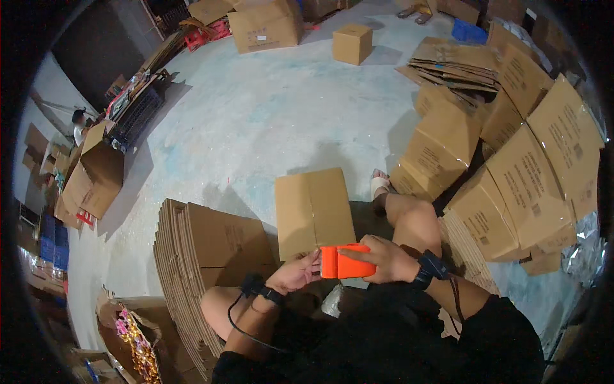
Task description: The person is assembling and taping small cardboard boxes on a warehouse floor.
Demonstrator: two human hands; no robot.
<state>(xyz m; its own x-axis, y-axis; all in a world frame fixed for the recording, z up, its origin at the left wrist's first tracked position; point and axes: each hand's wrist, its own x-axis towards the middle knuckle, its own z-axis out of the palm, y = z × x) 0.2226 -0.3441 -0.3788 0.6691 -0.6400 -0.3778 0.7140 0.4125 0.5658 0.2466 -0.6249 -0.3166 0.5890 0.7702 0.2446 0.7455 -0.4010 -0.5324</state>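
Head view, looking down past the person's knees: both hands meet at the near edge of a closed cardboard box that stands on the concrete floor just in front of the seated person. The right hand is wrapped around an orange tape dispenser, fingers curled over its top and thumb along the side, so this hand is closed firmly on the tool. The dispenser sits at the box's near edge, touching or almost touching the cardboard where the centre seam ends. The left hand is half open, its fingertips pinching or pressing at the dispenser's left end; whether it grips tape there is too small to tell. Each wrist wears a dark band, and a thin black cable runs down from the left one.

To the person's left a tall stack of flattened cartons lies just beside the knee. To the right, taped boxes are piled close together, with more flattened cardboard behind them. A single small box stands alone well away on the floor. Another person is at the far left among open cartons.
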